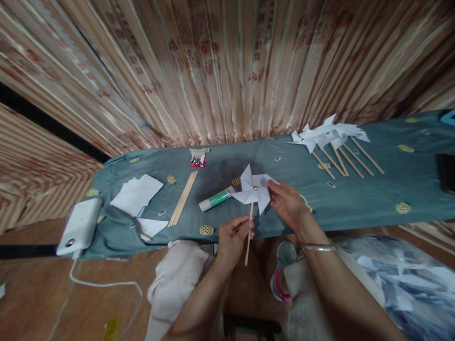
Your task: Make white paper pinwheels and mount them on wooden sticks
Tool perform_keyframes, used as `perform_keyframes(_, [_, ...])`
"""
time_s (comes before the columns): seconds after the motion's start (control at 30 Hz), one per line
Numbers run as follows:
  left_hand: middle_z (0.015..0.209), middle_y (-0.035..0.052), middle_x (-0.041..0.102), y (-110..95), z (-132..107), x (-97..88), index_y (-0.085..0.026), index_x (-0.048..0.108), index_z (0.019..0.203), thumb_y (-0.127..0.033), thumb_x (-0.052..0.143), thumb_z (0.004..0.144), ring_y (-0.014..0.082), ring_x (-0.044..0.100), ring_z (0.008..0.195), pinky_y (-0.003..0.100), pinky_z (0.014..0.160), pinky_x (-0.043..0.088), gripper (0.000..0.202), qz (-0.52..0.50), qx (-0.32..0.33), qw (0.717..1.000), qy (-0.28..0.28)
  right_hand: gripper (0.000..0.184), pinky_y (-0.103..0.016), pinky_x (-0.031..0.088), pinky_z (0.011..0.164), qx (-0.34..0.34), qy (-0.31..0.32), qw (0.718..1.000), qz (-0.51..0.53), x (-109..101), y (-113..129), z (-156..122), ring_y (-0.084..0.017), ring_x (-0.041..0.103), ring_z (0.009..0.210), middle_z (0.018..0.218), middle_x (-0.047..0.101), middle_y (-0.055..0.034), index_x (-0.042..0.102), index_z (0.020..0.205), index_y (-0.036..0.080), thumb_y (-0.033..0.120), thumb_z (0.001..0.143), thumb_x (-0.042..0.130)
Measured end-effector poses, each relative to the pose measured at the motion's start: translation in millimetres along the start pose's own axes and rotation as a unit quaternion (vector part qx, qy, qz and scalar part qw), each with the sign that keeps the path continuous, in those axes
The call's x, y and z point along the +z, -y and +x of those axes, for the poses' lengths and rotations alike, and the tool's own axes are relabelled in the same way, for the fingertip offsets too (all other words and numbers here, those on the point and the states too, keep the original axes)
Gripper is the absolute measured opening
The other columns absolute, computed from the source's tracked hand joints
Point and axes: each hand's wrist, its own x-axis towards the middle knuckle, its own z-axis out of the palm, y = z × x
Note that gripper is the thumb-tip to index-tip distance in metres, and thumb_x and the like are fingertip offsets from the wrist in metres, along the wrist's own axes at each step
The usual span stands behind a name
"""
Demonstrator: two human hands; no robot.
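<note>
A white paper pinwheel [254, 188] with a silver pin at its centre stands on a thin wooden stick [249, 237] above the near edge of a blue-grey table [355, 199]. My left hand [232, 237] is closed on the stick, below the paper wheel. My right hand [287, 202] pinches one of the wheel's blades at its right side; a silver bangle sits on that wrist. A green and white glue stick [216, 199] lies on the table just left of the wheel.
Several finished pinwheels [329, 136] on sticks lie at the far right. Loose wooden sticks [182, 198], a small red box of pins [197, 159], white paper squares [137, 194] and a white power bank [81, 225] with a cable are at the left. Curtains hang behind.
</note>
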Motion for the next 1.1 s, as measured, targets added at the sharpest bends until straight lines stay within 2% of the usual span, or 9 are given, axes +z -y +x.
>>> perform_keyframes(0.13, [0.055, 0.0, 0.064, 0.1, -1.0, -0.8, -0.013, 0.075, 0.073, -0.037, 0.085, 0.049, 0.0079, 0.053, 0.045, 0.021, 0.049, 0.043, 0.035, 0.0, 0.001, 1.0, 0.008, 0.039, -0.024, 0.048, 0.059, -0.019, -0.024, 0.999, -0.009, -1.8, 6.1, 2.0, -0.012, 0.062, 0.063, 0.069, 0.071, 0.0017, 0.069, 0.07, 0.02, 0.039, 0.043, 0.091])
perform_keyframes(0.27, [0.059, 0.0006, 0.066, 0.1, -1.7, -2.3, -0.013, 0.075, 0.074, -0.038, 0.085, 0.051, 0.0081, 0.053, 0.047, 0.022, 0.051, 0.045, 0.035, 0.01, 0.013, 1.0, 0.012, 0.038, -0.024, 0.047, 0.059, -0.027, -0.031, 0.999, -0.034, -4.3, 8.4, 2.8, -0.012, 0.061, 0.062, 0.067, 0.069, 0.0023, 0.067, 0.068, 0.021, 0.039, 0.044, 0.09])
perform_keyframes(0.57, [0.058, 0.001, 0.067, -1.1, -0.8, -1.4, -0.014, 0.075, 0.073, -0.039, 0.086, 0.049, 0.0084, 0.055, 0.047, 0.022, 0.051, 0.046, 0.037, 0.003, 0.016, 1.0, 0.002, 0.036, -0.022, 0.045, 0.051, 0.021, -0.025, 0.997, -0.064, -8.4, 8.1, 2.4, -0.009, 0.058, 0.054, 0.06, 0.066, 0.0027, 0.066, 0.065, 0.019, 0.035, 0.046, 0.091])
perform_keyframes(0.73, [0.057, 0.0004, 0.066, -3.4, 0.3, -1.2, -0.014, 0.076, 0.073, -0.04, 0.086, 0.047, 0.0081, 0.055, 0.046, 0.021, 0.051, 0.046, 0.038, -0.005, 0.014, 1.0, -0.002, 0.038, -0.019, 0.045, 0.048, 0.05, -0.015, 0.997, -0.061, -8.1, 8.6, -0.6, -0.009, 0.06, 0.055, 0.059, 0.066, 0.002, 0.068, 0.067, 0.018, 0.036, 0.044, 0.092])
perform_keyframes(0.97, [0.058, 0.0004, 0.067, -5.4, -0.4, -0.2, -0.014, 0.075, 0.072, -0.039, 0.085, 0.048, 0.0087, 0.055, 0.047, 0.023, 0.052, 0.048, 0.036, 0.0, 0.019, 1.0, -0.01, 0.028, -0.019, 0.048, 0.05, 0.063, 0.011, 0.996, -0.061, -8.5, 9.3, -2.8, -0.01, 0.062, 0.057, 0.065, 0.07, 0.0001, 0.071, 0.072, 0.019, 0.034, 0.055, 0.088])
perform_keyframes(1.1, [0.058, 0.0, 0.067, -5.7, -0.1, 0.2, -0.015, 0.075, 0.072, -0.039, 0.085, 0.048, 0.0084, 0.055, 0.046, 0.022, 0.051, 0.047, 0.035, -0.002, 0.026, 1.0, -0.007, 0.031, -0.018, 0.052, 0.053, 0.073, 0.05, 0.994, -0.069, -5.1, 8.6, -6.9, -0.009, 0.063, 0.058, 0.072, 0.073, -0.0011, 0.074, 0.077, 0.019, 0.036, 0.054, 0.088])
